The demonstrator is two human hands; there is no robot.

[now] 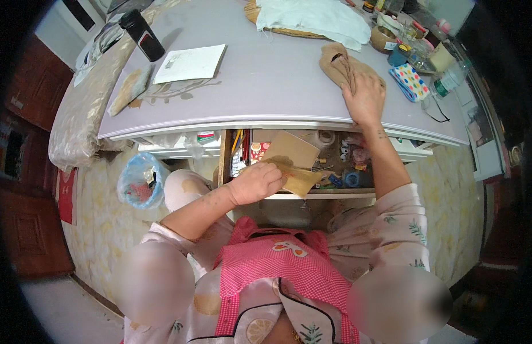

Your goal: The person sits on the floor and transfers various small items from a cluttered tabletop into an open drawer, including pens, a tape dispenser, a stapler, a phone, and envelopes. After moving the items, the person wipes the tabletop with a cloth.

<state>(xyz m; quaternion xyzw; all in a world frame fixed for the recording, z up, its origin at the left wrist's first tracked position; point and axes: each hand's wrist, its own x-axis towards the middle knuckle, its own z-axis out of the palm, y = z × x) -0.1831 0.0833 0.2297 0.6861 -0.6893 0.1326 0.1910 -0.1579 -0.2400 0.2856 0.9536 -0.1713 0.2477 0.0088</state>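
Note:
My left hand (260, 182) is over the open drawer (225, 157), its fingers closed on the edge of a yellow-brown paper piece (303, 182). Just behind that paper lies a flat tan card (292, 147); whether the two are joined I cannot tell. On the tabletop at the right, my right hand (366, 98) grips a bunched brown cloth (336, 64). The cloth has a dark slit or fold near its far end. Pens (237, 141), a roll of tape (324, 138) and several small items fill the drawer around the paper.
A black tumbler (143, 37), white notebook (190, 64) and fuzzy pad (130, 92) occupy the table's left. Pale-blue cloth (312, 22) lies at the back. Jars, a dotted pouch (410, 81) and a bottle (449, 79) crowd the right. A lined bin (143, 180) stands on the floor.

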